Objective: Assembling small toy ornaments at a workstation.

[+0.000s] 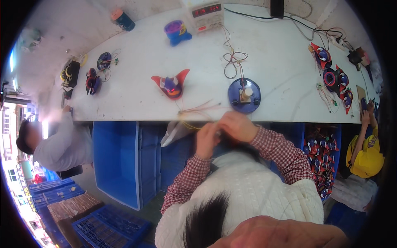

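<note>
At the table's front edge my left hand [208, 139] and my right hand [238, 125] meet, fingers of both pinched together. What lies between the fingertips is too small and hidden to name. Thin red and yellow wires [194, 110] spread over the edge just left of them and lead toward my left hand. Beyond the wires sits a red and blue toy head [170, 85] with pointed red wings, a red light glowing on it. A round blue disc [235, 89] with a pale block [247, 95] on it lies just beyond my right hand.
Cables join the disc to a power supply [207, 17] with a lit display. A blue tape holder [176, 32] stands beside it. More toy parts lie on the table [136, 62] at left and right. Blue crates [115, 161] stand below. Two other people work at either end.
</note>
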A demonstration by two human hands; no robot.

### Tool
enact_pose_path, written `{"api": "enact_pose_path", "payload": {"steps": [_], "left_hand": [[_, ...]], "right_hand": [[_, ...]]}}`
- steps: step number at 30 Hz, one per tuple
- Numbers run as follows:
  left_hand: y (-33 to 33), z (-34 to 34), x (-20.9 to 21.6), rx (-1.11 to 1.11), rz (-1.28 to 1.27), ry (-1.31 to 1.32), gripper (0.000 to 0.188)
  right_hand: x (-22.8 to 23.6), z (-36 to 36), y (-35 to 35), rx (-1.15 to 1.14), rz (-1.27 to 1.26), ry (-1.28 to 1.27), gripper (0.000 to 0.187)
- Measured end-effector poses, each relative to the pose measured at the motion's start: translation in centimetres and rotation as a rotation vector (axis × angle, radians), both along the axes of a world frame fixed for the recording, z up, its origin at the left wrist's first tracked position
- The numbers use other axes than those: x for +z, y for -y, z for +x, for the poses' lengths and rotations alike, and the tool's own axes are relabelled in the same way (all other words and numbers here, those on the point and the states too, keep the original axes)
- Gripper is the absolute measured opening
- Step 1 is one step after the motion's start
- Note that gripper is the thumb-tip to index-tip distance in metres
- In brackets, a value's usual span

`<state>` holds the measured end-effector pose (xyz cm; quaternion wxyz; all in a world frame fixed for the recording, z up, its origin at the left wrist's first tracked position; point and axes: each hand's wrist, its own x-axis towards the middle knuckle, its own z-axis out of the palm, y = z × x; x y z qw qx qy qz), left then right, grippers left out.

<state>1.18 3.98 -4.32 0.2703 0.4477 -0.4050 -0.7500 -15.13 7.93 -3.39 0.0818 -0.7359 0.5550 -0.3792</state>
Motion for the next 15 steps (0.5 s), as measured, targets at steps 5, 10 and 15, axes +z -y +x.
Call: {"api": "enact_pose_path", "payload": {"steps": [5, 10, 15], "left_hand": [[-0.03, 0.03, -0.04, -0.004, -0.001, -0.004, 0.018], [-0.07, 0.20, 0.14, 0.007, -0.005, -0.028, 0.018], [-0.06, 0.33, 0.40, 0.016, 0.006, -0.026, 0.019]], "right_hand": [[0.58, 0.13, 0.06, 0.007, -0.036, 0.004, 0.009], [0.87, 0.45, -0.02, 0.009, -0.009, 0.004, 0.009], [1.01, 0.66, 0.06, 0.017, -0.003, 0.008, 0.008]]}}
